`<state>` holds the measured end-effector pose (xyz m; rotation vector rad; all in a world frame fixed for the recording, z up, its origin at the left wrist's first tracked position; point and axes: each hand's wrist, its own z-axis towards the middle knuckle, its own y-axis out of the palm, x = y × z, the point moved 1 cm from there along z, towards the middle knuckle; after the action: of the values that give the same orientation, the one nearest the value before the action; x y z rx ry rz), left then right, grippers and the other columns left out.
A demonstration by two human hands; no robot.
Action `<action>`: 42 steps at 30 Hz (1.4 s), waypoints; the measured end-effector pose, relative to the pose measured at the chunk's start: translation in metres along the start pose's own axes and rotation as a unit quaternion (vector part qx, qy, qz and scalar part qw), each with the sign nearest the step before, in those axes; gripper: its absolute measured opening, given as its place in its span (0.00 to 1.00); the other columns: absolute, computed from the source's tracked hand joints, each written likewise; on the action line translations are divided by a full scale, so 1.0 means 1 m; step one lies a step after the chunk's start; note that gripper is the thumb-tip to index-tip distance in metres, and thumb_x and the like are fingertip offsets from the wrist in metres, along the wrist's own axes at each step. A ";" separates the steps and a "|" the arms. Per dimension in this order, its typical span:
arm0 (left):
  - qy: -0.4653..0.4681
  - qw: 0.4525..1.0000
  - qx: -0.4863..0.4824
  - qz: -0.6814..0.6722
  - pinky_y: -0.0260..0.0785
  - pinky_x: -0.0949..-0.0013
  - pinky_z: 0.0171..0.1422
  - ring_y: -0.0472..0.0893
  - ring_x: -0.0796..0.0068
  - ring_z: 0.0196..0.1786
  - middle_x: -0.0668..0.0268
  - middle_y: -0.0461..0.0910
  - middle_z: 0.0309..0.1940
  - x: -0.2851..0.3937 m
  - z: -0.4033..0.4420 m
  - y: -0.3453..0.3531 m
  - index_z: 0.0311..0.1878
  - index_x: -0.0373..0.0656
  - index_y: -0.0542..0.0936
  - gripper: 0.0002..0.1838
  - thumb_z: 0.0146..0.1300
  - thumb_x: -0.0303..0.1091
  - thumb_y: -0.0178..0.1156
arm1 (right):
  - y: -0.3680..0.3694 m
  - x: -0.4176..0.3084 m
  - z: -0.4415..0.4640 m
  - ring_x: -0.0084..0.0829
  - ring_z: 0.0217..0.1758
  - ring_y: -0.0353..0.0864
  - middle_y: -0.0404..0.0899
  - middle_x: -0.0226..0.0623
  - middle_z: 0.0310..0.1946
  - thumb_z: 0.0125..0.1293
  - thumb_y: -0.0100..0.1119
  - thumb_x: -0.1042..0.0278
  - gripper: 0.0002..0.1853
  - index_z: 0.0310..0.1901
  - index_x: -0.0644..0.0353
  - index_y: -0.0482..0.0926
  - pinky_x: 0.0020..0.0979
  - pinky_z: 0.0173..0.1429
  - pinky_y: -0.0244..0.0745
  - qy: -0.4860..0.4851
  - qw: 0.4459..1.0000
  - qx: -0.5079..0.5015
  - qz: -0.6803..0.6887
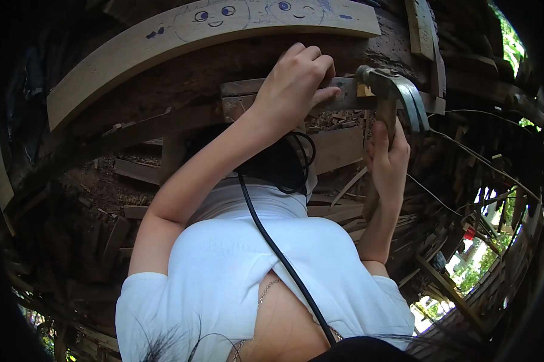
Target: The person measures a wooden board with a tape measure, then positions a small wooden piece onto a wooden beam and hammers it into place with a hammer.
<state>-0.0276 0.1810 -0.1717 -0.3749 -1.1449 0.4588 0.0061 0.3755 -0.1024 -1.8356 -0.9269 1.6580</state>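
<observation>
My right hand (388,151) is wrapped around the wooden handle of a claw hammer (399,87), held upright with its metal head at the top and the curved claw pointing right. Left of the hammer, my left hand (299,81) is closed, fingers curled toward the thumb. Whatever its fingertips hold, if anything, is hidden. That hand is over a weathered wooden board (239,93); whether it touches the board I cannot tell. The hammer head overlaps the board's right part in view.
A pale plank (121,60) with drawn smiling faces lies across the top, on a thick dark timber (181,72). Wood scraps (136,171) and offcuts litter the ground below. A black cable (263,226) hangs down my front. A thin wire (489,158) runs along the right.
</observation>
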 end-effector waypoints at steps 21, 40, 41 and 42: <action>-0.044 0.955 -0.191 -0.222 0.71 0.65 0.48 0.80 0.64 0.45 0.57 0.79 0.40 0.072 -0.016 0.021 0.53 0.39 0.73 0.25 0.63 0.51 0.54 | 0.008 0.023 -0.011 0.15 0.16 0.60 0.62 0.27 0.18 0.69 0.40 0.41 0.26 0.42 0.64 0.65 0.17 0.20 0.56 -0.077 0.910 0.113 0.391; -0.083 0.829 -0.321 -0.450 0.61 0.68 0.65 0.67 0.68 0.61 0.56 0.64 0.60 0.078 0.004 0.018 0.70 0.40 0.50 0.36 0.67 0.48 0.50 | -0.011 -0.002 0.022 0.22 0.43 0.69 0.73 0.35 0.43 0.68 0.41 0.39 0.31 0.49 0.67 0.71 0.27 0.50 0.61 -0.223 0.909 0.133 0.327; -0.081 0.822 -0.304 -0.475 0.66 0.69 0.62 0.71 0.71 0.57 0.57 0.67 0.56 0.074 0.007 0.013 0.69 0.41 0.53 0.35 0.66 0.48 0.52 | -0.013 -0.005 0.024 0.22 0.43 0.70 0.75 0.34 0.43 0.68 0.42 0.41 0.29 0.48 0.66 0.73 0.26 0.51 0.62 -0.209 0.914 0.174 0.302; -0.112 0.825 -0.266 -0.486 0.69 0.74 0.51 0.74 0.77 0.47 0.61 0.70 0.47 0.078 0.010 0.001 0.65 0.41 0.59 0.31 0.65 0.48 0.54 | -0.015 -0.007 0.025 0.21 0.43 0.71 0.76 0.33 0.42 0.69 0.42 0.43 0.28 0.48 0.65 0.74 0.26 0.51 0.62 -0.194 0.916 0.215 0.276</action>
<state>-0.0104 0.2237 -0.1083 -0.1664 -1.5216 -0.7575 -0.0215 0.3779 -0.0897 -1.5605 -0.1241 2.3999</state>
